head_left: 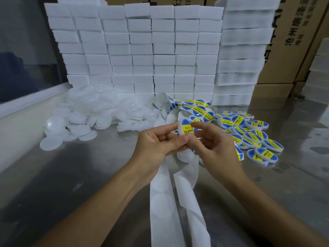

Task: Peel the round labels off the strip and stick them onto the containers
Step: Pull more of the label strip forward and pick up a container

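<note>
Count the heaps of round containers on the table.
2: plain white heap far left, labelled heap at right; the strip may hide more.

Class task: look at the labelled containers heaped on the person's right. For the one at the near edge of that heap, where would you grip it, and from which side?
Grip the near-edge container by its thin white rim, pinching across opposite sides. It is a flat disc lying face up, tilted slightly, so come from above and the open near side; other labelled containers crowd behind it.
</note>
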Tool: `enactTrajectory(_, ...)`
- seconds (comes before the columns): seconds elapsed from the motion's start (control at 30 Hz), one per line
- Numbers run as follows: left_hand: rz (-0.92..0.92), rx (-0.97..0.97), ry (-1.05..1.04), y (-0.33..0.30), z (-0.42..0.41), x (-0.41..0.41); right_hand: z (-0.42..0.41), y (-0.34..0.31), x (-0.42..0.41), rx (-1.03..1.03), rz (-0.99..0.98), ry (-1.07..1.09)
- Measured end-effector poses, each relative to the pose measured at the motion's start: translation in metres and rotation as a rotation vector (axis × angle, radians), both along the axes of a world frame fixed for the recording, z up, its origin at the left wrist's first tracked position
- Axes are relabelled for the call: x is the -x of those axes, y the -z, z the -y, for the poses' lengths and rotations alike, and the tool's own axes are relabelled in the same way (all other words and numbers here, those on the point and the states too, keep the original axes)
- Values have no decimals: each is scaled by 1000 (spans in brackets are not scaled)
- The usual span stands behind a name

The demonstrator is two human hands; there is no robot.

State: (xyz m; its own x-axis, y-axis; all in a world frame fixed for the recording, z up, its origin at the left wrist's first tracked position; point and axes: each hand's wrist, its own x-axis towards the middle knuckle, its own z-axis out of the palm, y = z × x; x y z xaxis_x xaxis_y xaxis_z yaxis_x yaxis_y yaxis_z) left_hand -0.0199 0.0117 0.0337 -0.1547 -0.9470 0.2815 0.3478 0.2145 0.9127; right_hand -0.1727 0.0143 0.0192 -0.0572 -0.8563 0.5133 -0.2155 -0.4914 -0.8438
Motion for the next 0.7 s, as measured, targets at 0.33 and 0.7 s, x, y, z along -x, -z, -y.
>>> enactTrajectory(0.33, -26, -58, 86, 2, 2, -1, 7, 2, 8, 60, 65, 19)
enactTrajectory(0.7, 36, -72, 119, 10, 2, 3, 6, 5, 7, 40, 11, 104)
